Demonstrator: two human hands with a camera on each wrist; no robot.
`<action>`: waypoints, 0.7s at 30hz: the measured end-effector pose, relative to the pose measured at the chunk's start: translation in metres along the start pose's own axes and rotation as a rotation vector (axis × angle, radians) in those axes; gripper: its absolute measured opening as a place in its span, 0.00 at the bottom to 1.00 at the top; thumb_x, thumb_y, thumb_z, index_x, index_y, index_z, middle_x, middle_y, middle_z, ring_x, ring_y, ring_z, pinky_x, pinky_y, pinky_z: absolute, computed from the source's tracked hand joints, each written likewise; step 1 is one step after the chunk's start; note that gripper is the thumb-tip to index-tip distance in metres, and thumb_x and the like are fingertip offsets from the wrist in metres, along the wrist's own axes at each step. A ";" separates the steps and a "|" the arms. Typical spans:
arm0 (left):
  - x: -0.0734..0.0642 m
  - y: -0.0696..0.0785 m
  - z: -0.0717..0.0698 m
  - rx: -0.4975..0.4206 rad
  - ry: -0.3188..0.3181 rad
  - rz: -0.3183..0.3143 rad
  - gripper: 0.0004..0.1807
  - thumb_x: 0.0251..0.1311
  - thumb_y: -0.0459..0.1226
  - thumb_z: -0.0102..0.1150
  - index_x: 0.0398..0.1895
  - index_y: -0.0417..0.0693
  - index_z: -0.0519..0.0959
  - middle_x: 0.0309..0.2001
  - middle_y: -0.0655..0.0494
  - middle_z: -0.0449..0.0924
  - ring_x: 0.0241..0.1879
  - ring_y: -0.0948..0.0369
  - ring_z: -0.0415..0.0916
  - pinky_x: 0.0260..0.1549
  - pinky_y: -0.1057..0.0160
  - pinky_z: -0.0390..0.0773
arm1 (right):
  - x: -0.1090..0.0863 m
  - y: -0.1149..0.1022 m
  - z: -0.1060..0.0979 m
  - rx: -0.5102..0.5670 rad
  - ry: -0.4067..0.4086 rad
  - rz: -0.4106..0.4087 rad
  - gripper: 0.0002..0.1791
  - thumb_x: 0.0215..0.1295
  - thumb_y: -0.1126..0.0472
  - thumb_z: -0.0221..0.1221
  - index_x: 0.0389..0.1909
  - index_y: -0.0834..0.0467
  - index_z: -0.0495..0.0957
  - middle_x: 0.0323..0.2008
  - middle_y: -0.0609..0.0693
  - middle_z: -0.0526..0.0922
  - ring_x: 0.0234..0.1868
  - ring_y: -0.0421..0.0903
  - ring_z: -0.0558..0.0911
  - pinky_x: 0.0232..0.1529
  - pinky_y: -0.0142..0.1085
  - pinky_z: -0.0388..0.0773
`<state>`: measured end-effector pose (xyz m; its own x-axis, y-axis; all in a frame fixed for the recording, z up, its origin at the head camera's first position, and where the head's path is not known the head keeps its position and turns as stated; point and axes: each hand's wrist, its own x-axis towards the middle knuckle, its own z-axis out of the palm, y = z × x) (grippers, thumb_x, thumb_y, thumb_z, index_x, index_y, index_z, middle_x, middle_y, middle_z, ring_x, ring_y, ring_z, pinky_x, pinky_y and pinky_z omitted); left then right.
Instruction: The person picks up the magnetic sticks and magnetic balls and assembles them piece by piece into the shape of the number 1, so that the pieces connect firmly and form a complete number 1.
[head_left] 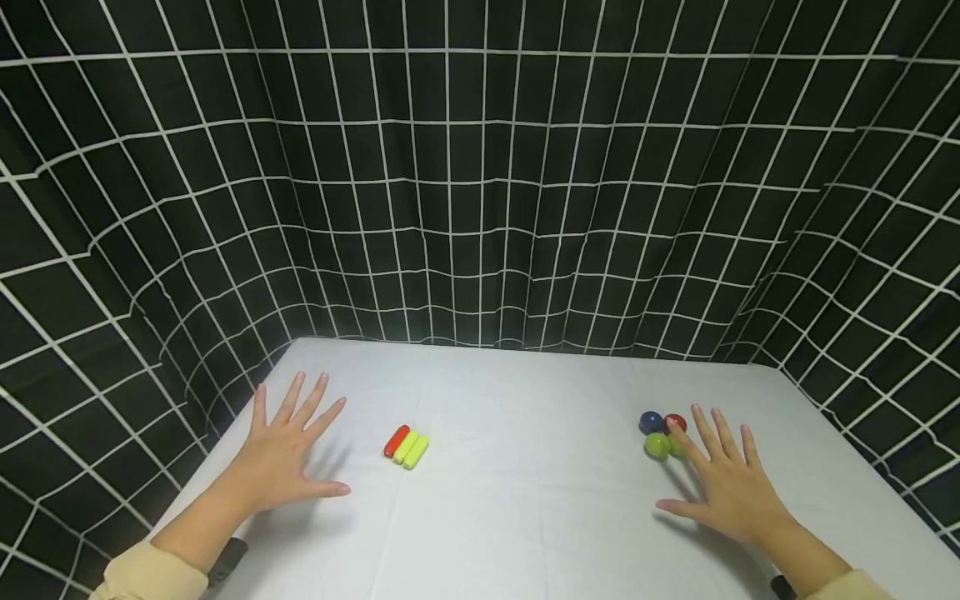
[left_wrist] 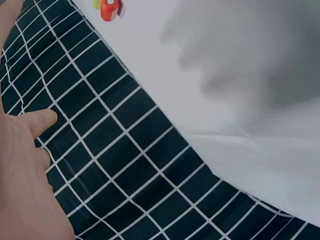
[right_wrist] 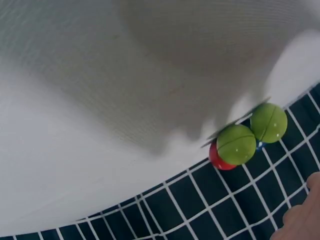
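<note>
My left hand (head_left: pixel 277 462) is held above the left of the table with its fingers spread and nothing in it. To its right lie one short red stick (head_left: pixel 397 442) and two yellow-green sticks (head_left: pixel 411 449), side by side. My right hand (head_left: pixel 731 492), also spread and holding nothing, hovers at the right. Just beyond its index finger sit a blue ball (head_left: pixel 651 422), a red ball (head_left: pixel 677 423) and two green balls (head_left: pixel 657 446), clustered together. In the right wrist view, the green balls (right_wrist: pixel 236 145) partly hide the red ball (right_wrist: pixel 217 158) and most of the blue one.
A white cloth (head_left: pixel 525 500) covers the table beneath both hands. Black curtains with a white grid (head_left: pixel 480 183) stand behind it and along both sides. Dark wrist devices (head_left: pixel 227 560) show near the sleeves. Both hands cast shadows on the cloth.
</note>
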<state>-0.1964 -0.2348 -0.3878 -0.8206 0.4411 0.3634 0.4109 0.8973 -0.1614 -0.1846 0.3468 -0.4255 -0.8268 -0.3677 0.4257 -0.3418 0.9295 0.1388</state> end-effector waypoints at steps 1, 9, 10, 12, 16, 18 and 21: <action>0.001 0.001 0.000 -0.008 0.004 0.002 0.59 0.34 0.75 0.55 0.68 0.51 0.61 0.75 0.47 0.36 0.73 0.48 0.22 0.63 0.34 0.21 | 0.000 0.001 -0.001 0.010 -0.010 0.013 0.59 0.42 0.27 0.59 0.72 0.53 0.50 0.74 0.58 0.34 0.73 0.50 0.25 0.68 0.52 0.16; 0.017 0.025 -0.007 -0.197 -0.022 -0.051 0.39 0.46 0.55 0.66 0.59 0.43 0.71 0.66 0.40 0.64 0.60 0.44 0.68 0.61 0.39 0.59 | 0.021 0.001 -0.020 0.252 -0.009 0.200 0.47 0.46 0.48 0.69 0.63 0.68 0.61 0.63 0.74 0.60 0.59 0.75 0.61 0.53 0.71 0.57; 0.019 0.030 -0.008 -0.230 -0.026 -0.078 0.37 0.47 0.53 0.67 0.58 0.42 0.72 0.64 0.41 0.67 0.54 0.47 0.74 0.58 0.42 0.65 | 0.024 0.001 -0.022 0.269 -0.005 0.221 0.44 0.46 0.51 0.70 0.61 0.69 0.64 0.61 0.74 0.62 0.56 0.75 0.64 0.50 0.70 0.61; 0.025 0.038 -0.008 -0.305 -0.034 -0.133 0.34 0.47 0.51 0.67 0.55 0.42 0.74 0.60 0.43 0.71 0.44 0.51 0.80 0.48 0.47 0.76 | 0.029 -0.001 -0.024 0.305 -0.010 0.263 0.40 0.46 0.54 0.70 0.57 0.71 0.67 0.58 0.74 0.66 0.52 0.73 0.69 0.47 0.66 0.66; 0.033 0.052 -0.005 -0.417 -0.034 -0.224 0.29 0.48 0.48 0.68 0.52 0.43 0.77 0.55 0.46 0.77 0.45 0.51 0.80 0.42 0.50 0.79 | 0.035 -0.006 -0.024 0.382 -0.054 0.353 0.32 0.48 0.57 0.69 0.52 0.70 0.72 0.51 0.72 0.74 0.43 0.63 0.76 0.37 0.52 0.76; 0.038 0.056 -0.002 -0.480 -0.038 -0.266 0.26 0.48 0.47 0.68 0.50 0.44 0.78 0.53 0.47 0.79 0.54 0.48 0.75 0.46 0.48 0.77 | 0.036 -0.007 -0.021 0.425 -0.083 0.404 0.31 0.50 0.55 0.68 0.52 0.69 0.73 0.46 0.70 0.78 0.38 0.57 0.78 0.29 0.42 0.75; 0.044 0.061 0.006 -0.589 -0.074 -0.354 0.24 0.48 0.46 0.68 0.48 0.47 0.80 0.52 0.48 0.80 0.53 0.48 0.75 0.50 0.47 0.75 | 0.037 -0.006 -0.016 0.516 -0.120 0.495 0.32 0.53 0.53 0.67 0.53 0.68 0.73 0.37 0.66 0.81 0.31 0.50 0.76 0.25 0.34 0.70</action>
<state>-0.2099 -0.1602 -0.3873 -0.9614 0.1426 0.2351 0.2437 0.8382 0.4880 -0.2061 0.3278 -0.3965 -0.9724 0.0645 0.2243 -0.0573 0.8658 -0.4972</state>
